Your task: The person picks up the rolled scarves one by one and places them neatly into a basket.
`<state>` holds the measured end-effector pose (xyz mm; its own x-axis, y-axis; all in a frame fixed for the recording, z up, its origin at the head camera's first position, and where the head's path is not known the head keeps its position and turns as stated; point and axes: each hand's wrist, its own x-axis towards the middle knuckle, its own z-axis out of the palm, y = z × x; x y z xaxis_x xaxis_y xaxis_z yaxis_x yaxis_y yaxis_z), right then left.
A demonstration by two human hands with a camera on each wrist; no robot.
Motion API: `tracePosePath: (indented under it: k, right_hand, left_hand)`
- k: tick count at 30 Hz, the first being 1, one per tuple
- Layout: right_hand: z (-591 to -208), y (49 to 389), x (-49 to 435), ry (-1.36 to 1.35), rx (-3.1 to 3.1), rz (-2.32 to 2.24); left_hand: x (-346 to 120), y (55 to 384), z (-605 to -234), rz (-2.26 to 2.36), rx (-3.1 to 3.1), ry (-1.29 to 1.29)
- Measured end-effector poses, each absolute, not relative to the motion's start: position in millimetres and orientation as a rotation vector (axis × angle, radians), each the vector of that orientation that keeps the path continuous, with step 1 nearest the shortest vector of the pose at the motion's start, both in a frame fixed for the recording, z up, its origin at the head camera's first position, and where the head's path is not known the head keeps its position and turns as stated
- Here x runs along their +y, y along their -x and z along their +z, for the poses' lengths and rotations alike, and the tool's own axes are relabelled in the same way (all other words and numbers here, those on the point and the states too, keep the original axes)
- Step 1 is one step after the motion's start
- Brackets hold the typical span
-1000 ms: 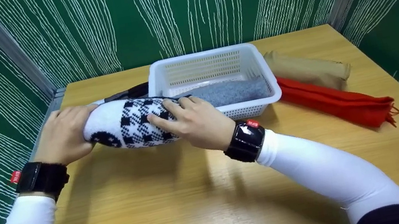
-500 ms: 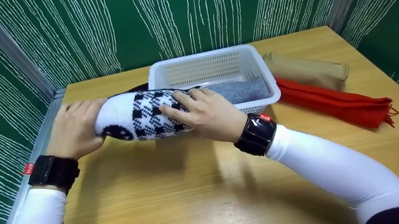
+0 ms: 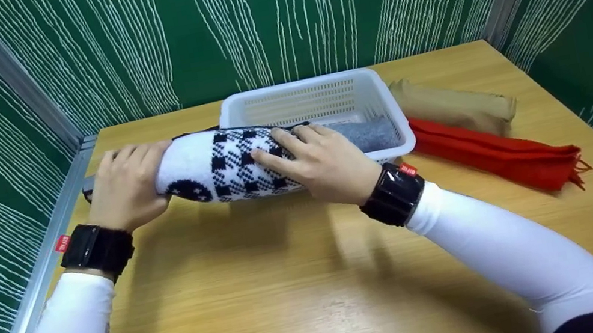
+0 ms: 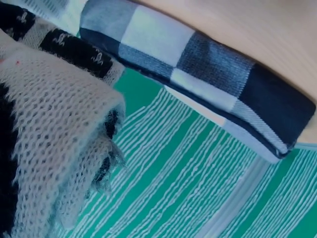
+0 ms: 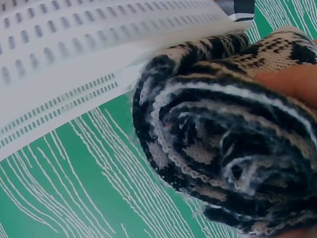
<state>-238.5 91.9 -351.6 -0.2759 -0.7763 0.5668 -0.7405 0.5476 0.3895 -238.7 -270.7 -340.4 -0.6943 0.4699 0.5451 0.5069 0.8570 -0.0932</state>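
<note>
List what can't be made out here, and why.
Head view: left end of the grey roll, hidden behind the patterned roll and right hand.
Head view: how the left hand grips behind the roll, which hides it.
Head view: lettering on either red tag, too small and blurred.
Right wrist view: most of the right hand, cut off by the right edge.

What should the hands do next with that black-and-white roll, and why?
Maybe lower the knitted roll into the white basket: the left hand and right hand hold it by the basket's near side, and there's space behind the grey roll inside.
</note>
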Motion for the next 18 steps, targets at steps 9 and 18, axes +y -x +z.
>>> tracePosePath:
  k: [9, 18]
  right_hand:
    - [-352, 245, 105, -1.233, -2.008, -0.072]
    - [-353, 247, 114, -1.23, -2.018, -0.059]
  left_hand:
    - [-261, 245, -342, -0.111, -2.457, 0.705]
    - [-252, 250, -340, -0.116, -2.472, 0.7]
